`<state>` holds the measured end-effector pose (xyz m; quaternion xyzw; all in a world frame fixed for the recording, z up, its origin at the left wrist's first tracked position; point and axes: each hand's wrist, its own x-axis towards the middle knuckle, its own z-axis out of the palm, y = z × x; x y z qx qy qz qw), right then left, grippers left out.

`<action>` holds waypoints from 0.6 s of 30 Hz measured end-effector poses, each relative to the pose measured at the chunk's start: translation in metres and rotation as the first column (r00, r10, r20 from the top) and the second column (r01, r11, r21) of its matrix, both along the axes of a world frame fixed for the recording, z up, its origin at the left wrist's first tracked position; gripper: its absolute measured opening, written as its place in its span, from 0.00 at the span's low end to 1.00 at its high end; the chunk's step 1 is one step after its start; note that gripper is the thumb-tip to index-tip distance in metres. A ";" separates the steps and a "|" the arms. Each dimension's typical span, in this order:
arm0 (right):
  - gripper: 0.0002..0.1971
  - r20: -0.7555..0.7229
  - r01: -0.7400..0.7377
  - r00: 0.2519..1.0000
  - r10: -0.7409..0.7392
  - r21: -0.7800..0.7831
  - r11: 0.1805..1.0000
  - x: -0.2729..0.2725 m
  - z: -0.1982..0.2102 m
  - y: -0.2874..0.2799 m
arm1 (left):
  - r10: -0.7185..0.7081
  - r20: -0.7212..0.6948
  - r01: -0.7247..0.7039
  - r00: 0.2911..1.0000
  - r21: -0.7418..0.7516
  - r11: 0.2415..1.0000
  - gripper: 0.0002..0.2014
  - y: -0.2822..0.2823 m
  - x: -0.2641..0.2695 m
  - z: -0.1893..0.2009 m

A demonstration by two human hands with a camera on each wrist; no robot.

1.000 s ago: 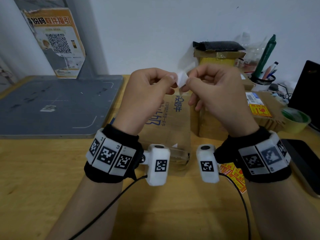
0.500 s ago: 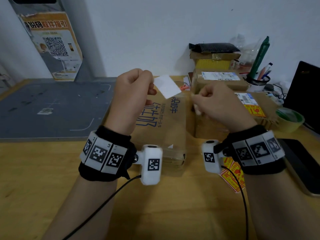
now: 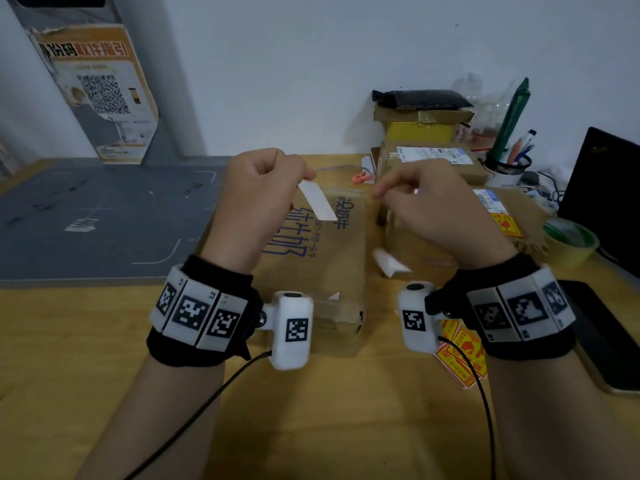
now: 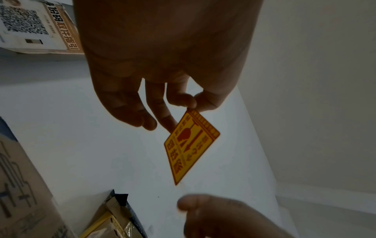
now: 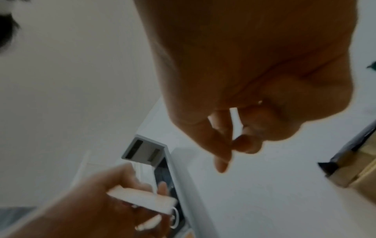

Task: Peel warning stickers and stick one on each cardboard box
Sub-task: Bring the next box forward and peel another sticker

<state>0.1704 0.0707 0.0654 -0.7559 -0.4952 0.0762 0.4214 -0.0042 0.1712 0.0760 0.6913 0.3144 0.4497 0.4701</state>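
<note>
My left hand [image 3: 304, 176] is raised over the long cardboard box with blue print [image 3: 322, 265] and pinches a warning sticker [image 3: 317, 204] by one corner. Only its white back faces the head view. In the left wrist view the sticker [image 4: 191, 145] shows yellow with red print, hanging from thumb and forefinger [image 4: 192, 106]. My right hand [image 3: 384, 194] hovers to the right with loosely curled fingers [image 5: 221, 157] holding nothing. A white backing scrap [image 3: 389, 263] lies by the plain box [image 3: 415, 247] beneath it. Another box [image 3: 519, 206] at the right carries a yellow sticker [image 3: 505, 225].
Loose yellow stickers [image 3: 460, 358] lie on the wooden table under my right wrist. A grey mat [image 3: 97, 220] covers the left. At the right are a tape roll [image 3: 571, 242], a phone [image 3: 606, 337], a pen cup [image 3: 507, 169] and a dark screen [image 3: 606, 188]. Stacked boxes [image 3: 433, 161] stand behind.
The hands, joined on the sticker a second ago, have drawn apart. The left keeps the peeled sticker; the white backing has left the right hand and dropped down by the boxes.
</note>
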 end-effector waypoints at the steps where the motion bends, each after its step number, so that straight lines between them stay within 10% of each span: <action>1: 0.11 -0.025 -0.050 0.998 0.052 0.063 0.997 -0.005 0.004 -0.001 | -0.004 -0.007 0.004 1.000 0.004 1.000 0.13 -0.001 0.000 0.000; 13: 0.12 -0.041 -0.332 0.941 0.335 0.080 0.940 -0.038 0.008 -0.001 | 0.000 0.001 0.000 1.000 0.033 0.999 0.18 0.009 0.004 -0.006; 18: 0.11 -0.083 -0.233 0.967 0.241 0.101 0.967 -0.029 0.003 0.004 | -0.009 -0.023 0.009 1.000 0.011 1.000 0.21 0.012 0.003 -0.009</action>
